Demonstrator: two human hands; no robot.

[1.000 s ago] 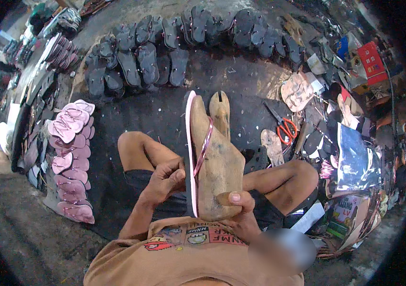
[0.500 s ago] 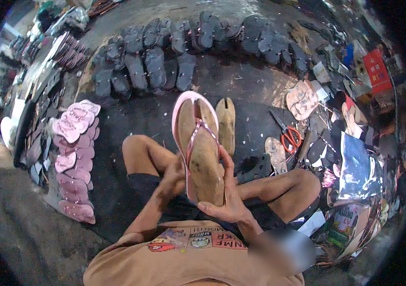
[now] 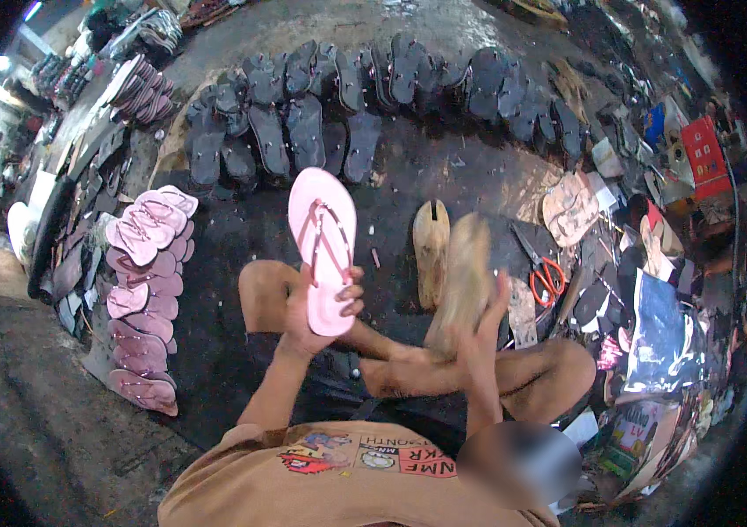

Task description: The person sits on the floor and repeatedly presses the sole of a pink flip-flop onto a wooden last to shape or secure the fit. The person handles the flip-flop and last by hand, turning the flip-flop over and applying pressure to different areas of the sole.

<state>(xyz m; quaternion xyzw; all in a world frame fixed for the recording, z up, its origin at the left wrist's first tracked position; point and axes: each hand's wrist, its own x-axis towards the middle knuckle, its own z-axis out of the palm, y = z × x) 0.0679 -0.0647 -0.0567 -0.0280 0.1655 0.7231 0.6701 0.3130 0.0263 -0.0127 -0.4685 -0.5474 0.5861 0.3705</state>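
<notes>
My left hand grips a pink flip-flop by its heel half, fingers wrapped over the right edge. Its shiny pink V-shaped strap faces me and the toe points away. My right hand is closed round a worn wooden shoe last, foot-shaped and smeared by motion. Just left of it, a second wooden last with a slot at its toe end lies on the dark mat. The flip-flop and the held last are apart.
Finished-looking pink flip-flops lie in an overlapping stack at left. Rows of black flip-flops line the far side. On the right are orange-handled scissors, tan sole pieces, a blue plastic sheet and a red box.
The pink flip-flop has come off the wooden last. My left hand has carried it left, while my right hand has moved right with the last.
</notes>
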